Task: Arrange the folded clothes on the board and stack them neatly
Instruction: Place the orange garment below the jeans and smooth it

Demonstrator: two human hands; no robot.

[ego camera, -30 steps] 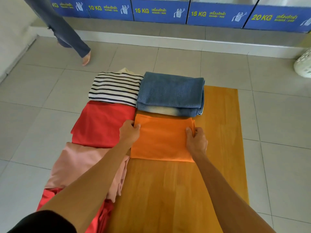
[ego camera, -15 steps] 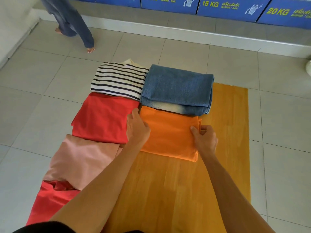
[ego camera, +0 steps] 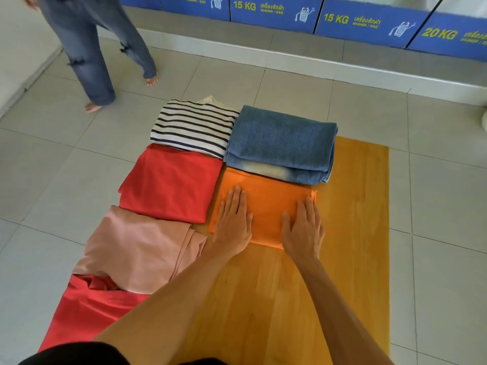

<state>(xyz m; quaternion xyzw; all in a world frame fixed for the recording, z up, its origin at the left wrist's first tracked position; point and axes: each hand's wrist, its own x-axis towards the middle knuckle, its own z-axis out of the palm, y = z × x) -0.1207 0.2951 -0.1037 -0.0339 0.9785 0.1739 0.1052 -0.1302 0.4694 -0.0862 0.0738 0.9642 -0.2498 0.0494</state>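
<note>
Head view: you're letting go of the edges, your left hand [ego camera: 233, 222] and right hand [ego camera: 303, 227] now pressing flat on the orange garment [ego camera: 266, 204], grasping nothing, settling it beside the folded jeans [ego camera: 279, 143].

Six folded clothes [ego camera: 266, 206], perhaps; one board [ego camera: 355, 233]

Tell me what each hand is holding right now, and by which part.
Nothing is held. The left hand and right hand lie flat, fingers straight, pressing on top of the folded orange garment, over its near half.
</note>
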